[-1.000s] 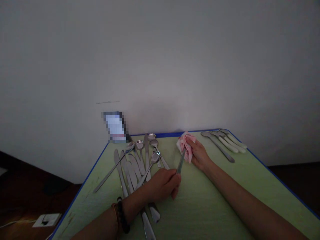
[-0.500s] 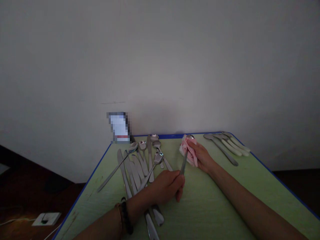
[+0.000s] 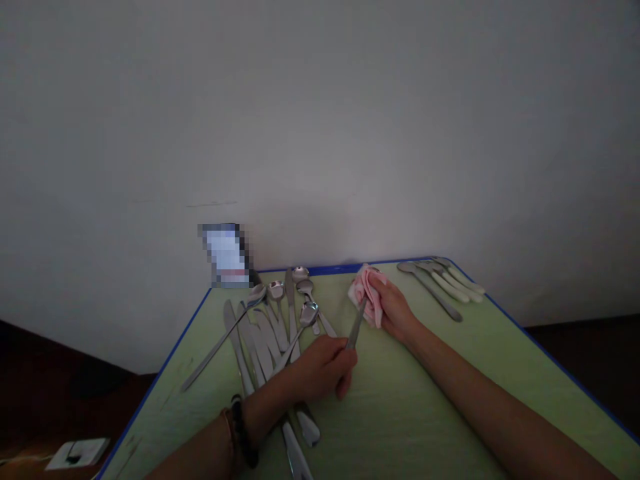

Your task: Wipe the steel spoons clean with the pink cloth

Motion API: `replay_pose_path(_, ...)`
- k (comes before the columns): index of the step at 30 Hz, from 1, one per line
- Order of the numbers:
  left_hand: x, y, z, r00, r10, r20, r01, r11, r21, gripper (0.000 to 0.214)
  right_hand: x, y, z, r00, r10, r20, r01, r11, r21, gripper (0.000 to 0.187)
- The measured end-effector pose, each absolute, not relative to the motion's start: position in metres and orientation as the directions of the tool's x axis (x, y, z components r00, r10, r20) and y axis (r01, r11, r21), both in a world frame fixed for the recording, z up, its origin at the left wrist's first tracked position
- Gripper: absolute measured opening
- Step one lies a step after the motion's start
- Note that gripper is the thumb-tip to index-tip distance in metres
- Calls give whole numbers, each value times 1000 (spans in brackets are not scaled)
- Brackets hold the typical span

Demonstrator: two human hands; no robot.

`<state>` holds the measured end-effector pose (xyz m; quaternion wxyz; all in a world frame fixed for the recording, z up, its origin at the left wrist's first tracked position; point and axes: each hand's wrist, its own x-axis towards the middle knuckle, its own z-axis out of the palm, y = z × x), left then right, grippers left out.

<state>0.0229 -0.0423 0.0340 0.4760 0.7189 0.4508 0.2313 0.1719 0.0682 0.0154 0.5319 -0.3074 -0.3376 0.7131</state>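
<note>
My left hand (image 3: 323,367) is closed round the handle of a metal spoon (image 3: 356,328) that slants up to the right. Its bowl end is buried in a pink cloth (image 3: 367,295), which my right hand (image 3: 393,308) grips and wraps about it. Both hands are over the middle of a light green table (image 3: 400,413) with a blue edge. A dark bead bracelet sits on my left wrist.
A spread of several knives and spoons (image 3: 270,327) lies on the table's left part, some under my left forearm. Several pieces of cutlery, some with white handles (image 3: 447,283), lie at the far right corner. A blurred-out object (image 3: 225,257) stands at the far left corner against the wall.
The spoon's bowl showed above the cloth half a second ago; now the cloth covers it again. Both hands stay in place with small rubbing shifts; the view itself wobbles.
</note>
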Motion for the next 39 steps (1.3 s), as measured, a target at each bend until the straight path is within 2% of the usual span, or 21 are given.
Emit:
replay_pose_path(4, 21, -42, 32, 512, 852, -106, 378, -113, 919, 45, 171, 67, 11, -110, 992, -58, -600, -113, -792, 21)
replay_pose_path(8, 23, -43, 30, 528, 839, -135, 353, -73, 933, 41, 175, 67, 14, -205, 976, -72, -553, -176, -814, 24)
replay_pose_path(12, 25, -42, 28, 530, 826, -190, 290, 34, 956, 29, 178, 68, 17, -303, 950, -68, -527, -227, -819, 18)
replay_pose_path(17, 26, -39, 28, 513, 835, -199, 205, 107, 973, 40, 178, 69, 18, -296, 951, -92, -563, -252, -787, 17)
replay_pose_path(20, 27, -38, 28, 497, 848, -184, 209, 89, 974, 42, 178, 69, 17, -283, 952, -120, -573, -268, -775, 16)
replay_pose_path(26, 28, -39, 25, 550, 815, -182, 267, 34, 963, 32, 178, 69, 17, -324, 939, -115, -551, -287, -784, 20)
replay_pose_path(34, 27, -38, 22, 365, 918, -154, 185, 90, 979, 24, 177, 68, 17, -357, 925, -132, -521, -315, -793, 16)
replay_pose_path(36, 27, -38, 23, 376, 914, -153, 209, 77, 975, 24, 176, 68, 16, -327, 936, -132, -540, -299, -786, 17)
replay_pose_path(39, 25, -39, 24, 427, 890, -162, 244, 59, 968, 25, 175, 70, 13, -171, 979, -116, -603, -197, -773, 16)
